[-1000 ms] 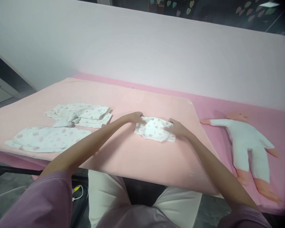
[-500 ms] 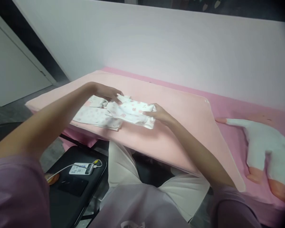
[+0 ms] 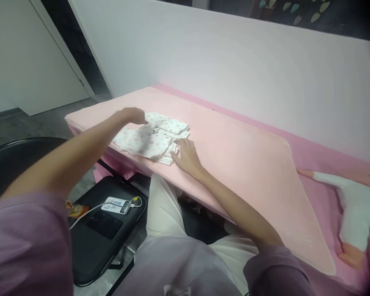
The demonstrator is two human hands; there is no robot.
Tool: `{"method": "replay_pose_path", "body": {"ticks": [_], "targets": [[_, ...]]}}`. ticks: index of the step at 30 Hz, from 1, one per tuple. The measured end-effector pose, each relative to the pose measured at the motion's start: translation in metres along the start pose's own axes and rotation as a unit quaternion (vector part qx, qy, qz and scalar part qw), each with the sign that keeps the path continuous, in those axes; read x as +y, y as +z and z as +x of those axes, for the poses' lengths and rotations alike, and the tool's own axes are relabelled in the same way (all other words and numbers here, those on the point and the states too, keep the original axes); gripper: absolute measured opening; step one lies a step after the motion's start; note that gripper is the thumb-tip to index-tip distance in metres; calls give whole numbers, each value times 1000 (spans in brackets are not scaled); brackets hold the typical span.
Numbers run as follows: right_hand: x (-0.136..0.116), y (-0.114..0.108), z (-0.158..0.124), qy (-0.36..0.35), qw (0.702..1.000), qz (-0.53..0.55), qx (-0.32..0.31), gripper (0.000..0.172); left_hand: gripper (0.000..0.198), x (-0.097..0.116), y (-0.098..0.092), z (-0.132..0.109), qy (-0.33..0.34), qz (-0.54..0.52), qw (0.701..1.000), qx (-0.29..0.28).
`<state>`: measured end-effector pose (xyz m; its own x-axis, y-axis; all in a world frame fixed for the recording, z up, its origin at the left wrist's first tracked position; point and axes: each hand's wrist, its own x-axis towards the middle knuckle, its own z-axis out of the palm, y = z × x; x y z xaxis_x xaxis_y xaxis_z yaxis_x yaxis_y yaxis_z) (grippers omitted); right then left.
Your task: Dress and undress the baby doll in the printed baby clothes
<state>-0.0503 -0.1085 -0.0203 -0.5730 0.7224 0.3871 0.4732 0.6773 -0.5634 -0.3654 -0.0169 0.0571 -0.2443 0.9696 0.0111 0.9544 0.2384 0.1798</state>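
Pink mat (image 3: 240,176) and, in front of its left part, a black chair (image 3: 88,259).
A doll (image 3: 356,209) lies past the mat's right edge. On the mat's left part lie a near pile (image 3: 138,142) and a far pile (image 3: 169,124) of patterned garments, side by side. The right hand (image 3: 187,156), thumb and fingers parted, is at the near pile's right end; the left hand (image 3: 136,116) curls at the far pile's left end, its hold impossible to tell. A white block (image 3: 111,204) on the chair bears blue print, too small to read.

Soft light, faint shadow on clothes (image 3: 134,139), dark right corners
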Motion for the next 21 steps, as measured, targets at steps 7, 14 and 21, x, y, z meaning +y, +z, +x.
{"method": "replay_pose_path", "body": {"ticks": [7,14,21], "targets": [[-40,-20,-132,-94,979,147,-102,23,23,128,89,-131,170,-213,907,321],[2,-19,-293,102,952,246,-151,19,24,96,215,-352,304,-281,909,51],[39,5,-371,275,925,259,-41,29,29,-99,331,-467,-321,-222,920,39]]}}
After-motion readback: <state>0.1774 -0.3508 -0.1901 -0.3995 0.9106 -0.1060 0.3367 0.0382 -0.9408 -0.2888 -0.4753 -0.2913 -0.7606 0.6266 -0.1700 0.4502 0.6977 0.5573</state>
